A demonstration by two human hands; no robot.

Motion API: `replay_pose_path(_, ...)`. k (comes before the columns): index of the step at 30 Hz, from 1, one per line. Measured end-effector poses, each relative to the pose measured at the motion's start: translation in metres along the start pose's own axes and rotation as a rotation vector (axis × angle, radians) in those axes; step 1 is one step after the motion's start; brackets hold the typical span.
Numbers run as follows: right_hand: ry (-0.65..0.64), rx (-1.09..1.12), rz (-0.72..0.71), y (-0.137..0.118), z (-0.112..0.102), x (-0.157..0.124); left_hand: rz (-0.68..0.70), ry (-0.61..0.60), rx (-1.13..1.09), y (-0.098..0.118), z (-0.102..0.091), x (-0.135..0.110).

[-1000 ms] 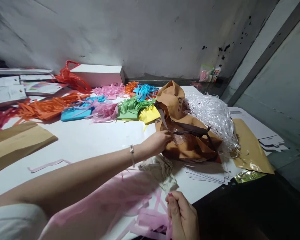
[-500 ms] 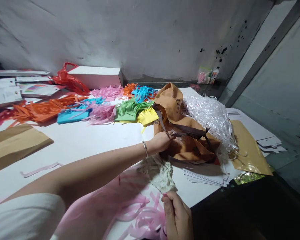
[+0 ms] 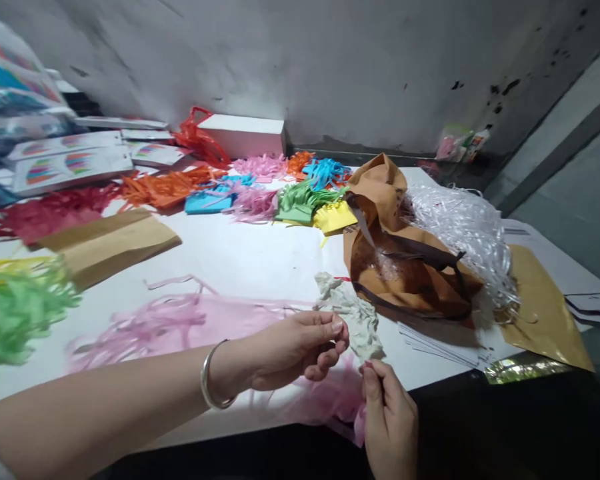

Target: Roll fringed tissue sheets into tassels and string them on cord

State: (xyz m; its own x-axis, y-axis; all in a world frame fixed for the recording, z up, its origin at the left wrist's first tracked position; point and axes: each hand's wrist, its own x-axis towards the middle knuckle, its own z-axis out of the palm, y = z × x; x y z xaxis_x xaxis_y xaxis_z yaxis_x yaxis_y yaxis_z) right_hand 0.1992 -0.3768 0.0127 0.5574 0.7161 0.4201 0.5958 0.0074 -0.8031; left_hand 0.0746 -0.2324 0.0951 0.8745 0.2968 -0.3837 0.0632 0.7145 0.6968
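My right hand (image 3: 393,413) pinches what appears to be one end of a pink fringe (image 3: 336,398) by the table's (image 3: 260,260) near edge; my left hand's (image 3: 295,350) thumb and forefinger press together, on what I cannot tell. A slackened right pinch could let the strips slip apart. Since the earlier frame, my left hand has left the brown bag (image 3: 420,283).

A craft workshop: coloured fringes (image 3: 180,321) spread across a worktable (image 3: 260,260).

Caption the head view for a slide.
Right hand pinching pink fringe, left hand beside it, with a brown fabric bag beyond.
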Motion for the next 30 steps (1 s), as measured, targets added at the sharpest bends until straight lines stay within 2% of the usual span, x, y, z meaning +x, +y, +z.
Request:
replay_pose_path(3,0.003,0.017,0.020,-0.014,0.003,-0.011,0.031,0.055,-0.079,-0.016,-0.007,-0.023)
replay_pose_path(6,-0.053,0.021,-0.011,-0.025,0.007,-0.019,0.078,0.117,-0.135,-0.029,-0.016,-0.041)
replay_pose_path(11,-0.158,-0.027,-0.164,-0.037,0.014,-0.020,0.165,0.149,-0.195,-0.044,-0.028,-0.062)
replay_pose_path(15,-0.234,-0.025,-0.294,-0.048,0.023,-0.022,0.249,0.149,-0.191,-0.053,-0.037,-0.075)
replay_pose_path(19,-0.268,0.014,-0.272,-0.065,0.037,-0.028,0.308,0.152,-0.233,-0.061,-0.046,-0.086)
replay_pose_path(22,-0.302,0.048,-0.322,-0.077,0.046,-0.028,0.337,0.145,-0.264,-0.066,-0.051,-0.093)
replay_pose_path(30,-0.335,0.049,-0.396,-0.095,0.063,-0.025,0.335,0.168,-0.393,-0.072,-0.062,-0.106)
